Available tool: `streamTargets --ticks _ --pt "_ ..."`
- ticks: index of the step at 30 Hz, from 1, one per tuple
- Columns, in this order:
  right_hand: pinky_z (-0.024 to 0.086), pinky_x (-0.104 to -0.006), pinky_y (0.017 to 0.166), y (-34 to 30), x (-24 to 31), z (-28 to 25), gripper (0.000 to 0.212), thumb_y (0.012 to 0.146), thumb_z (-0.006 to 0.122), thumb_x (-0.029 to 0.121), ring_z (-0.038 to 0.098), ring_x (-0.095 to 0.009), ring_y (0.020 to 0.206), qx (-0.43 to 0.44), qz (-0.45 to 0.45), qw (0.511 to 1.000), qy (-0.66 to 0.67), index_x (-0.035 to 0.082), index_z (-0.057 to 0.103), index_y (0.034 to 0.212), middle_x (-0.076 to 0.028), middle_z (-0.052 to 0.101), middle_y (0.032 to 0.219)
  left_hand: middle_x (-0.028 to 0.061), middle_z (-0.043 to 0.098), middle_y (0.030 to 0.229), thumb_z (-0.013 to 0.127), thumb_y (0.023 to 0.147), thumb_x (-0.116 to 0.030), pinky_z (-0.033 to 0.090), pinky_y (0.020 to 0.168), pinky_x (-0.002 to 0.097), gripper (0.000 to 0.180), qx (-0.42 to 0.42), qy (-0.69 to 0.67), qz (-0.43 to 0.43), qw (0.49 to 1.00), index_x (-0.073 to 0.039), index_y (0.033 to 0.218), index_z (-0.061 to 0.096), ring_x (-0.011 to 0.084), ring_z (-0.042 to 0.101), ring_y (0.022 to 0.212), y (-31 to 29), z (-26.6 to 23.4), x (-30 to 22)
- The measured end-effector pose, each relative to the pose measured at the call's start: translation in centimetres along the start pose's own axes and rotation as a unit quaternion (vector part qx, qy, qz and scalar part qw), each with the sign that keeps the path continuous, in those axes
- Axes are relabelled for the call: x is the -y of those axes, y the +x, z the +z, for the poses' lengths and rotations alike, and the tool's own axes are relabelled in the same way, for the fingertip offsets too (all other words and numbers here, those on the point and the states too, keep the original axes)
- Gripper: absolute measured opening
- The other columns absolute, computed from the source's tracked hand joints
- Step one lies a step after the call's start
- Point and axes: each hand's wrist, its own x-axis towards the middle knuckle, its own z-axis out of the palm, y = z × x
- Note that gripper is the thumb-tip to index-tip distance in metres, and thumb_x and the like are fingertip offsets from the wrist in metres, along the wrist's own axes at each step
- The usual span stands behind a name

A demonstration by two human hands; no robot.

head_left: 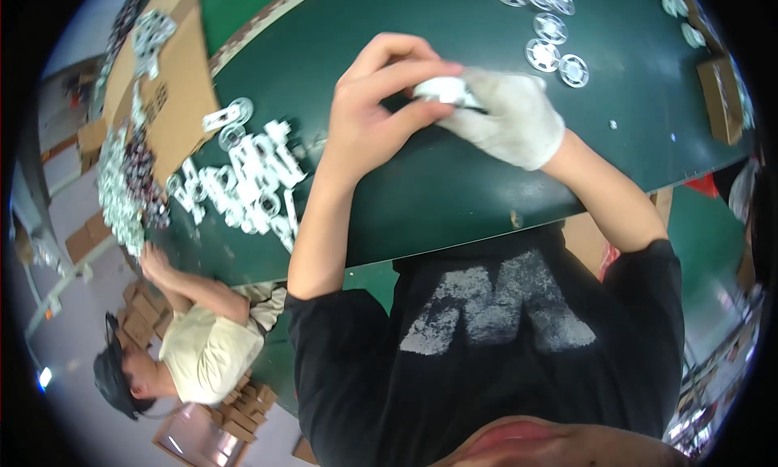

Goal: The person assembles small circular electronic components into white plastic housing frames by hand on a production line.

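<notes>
Above the table, my bare left hand and my right hand, in a white glove, come together around a small white plastic part. The left thumb and fingers pinch it from the left. Gloved fingers close on its right side, hiding much of it, so its full shape cannot be made out. To the left of my left forearm lies a heap of white plastic pieces, some long, some ring-shaped. Several round, spoked white discs rest on the tabletop beyond my right hand.
The green table curves around in front of me. At its left stand cardboard and piles of small pale and dark parts. A co-worker in a pale top reaches toward these piles. A small cardboard box sits at the right edge.
</notes>
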Motion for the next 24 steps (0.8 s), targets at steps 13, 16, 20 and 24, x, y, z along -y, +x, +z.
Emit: streamTargets --ticks 13,16,20,24 --pt "0.057 -0.0359 0.086 0.8 0.3 0.5 0.036 0.095 0.063 0.032 0.074 -0.027 0.093 -0.015 0.106 0.987 0.116 0.009 0.067 0.123 -0.015 0.075 0.103 0.0239 0.06 0.127 0.052 0.106 -0.019 0.06 0.088 0.0436 0.04 -0.349 -0.227 -0.234 0.878 0.009 0.134 0.046 0.0387 0.069 0.112 7.7 -16.3 9.8" --pt "0.057 -0.0373 0.088 0.5 0.4 0.8 0.034 0.095 0.062 0.033 0.074 -0.028 0.096 -0.012 0.069 0.99 0.122 0.011 0.068 0.121 -0.014 0.075 0.105 0.026 0.058 0.135 0.046 0.107 -0.012 0.058 0.095 0.0424 0.045 -0.379 -0.235 -0.152 0.882 0.008 0.146 0.037 0.0376 0.068 0.115 6.3 -17.3 9.4" --pt "0.057 -0.0363 0.089 0.6 0.6 0.5 0.03 0.095 0.064 0.026 0.074 -0.028 0.097 0.0 0.081 0.992 0.094 0.008 0.07 0.118 -0.014 0.075 0.105 0.0194 0.07 0.122 0.06 0.101 -0.029 0.056 0.092 0.0406 0.039 -0.168 0.226 -0.318 0.905 -0.004 0.13 0.065 0.0298 0.071 0.108 1.4 -20.2 6.6" --pt "0.058 -0.0357 0.089 0.2 -0.2 0.6 0.026 0.095 0.066 0.022 0.074 -0.029 0.095 -0.001 0.068 0.996 0.06 0.006 0.072 0.114 -0.014 0.076 0.106 0.0241 0.068 0.125 0.061 0.09 -0.064 0.052 0.098 0.0471 0.068 -0.043 0.628 -0.421 0.653 -0.011 0.133 0.065 0.0399 0.066 0.115 -3.0 -17.8 3.1"
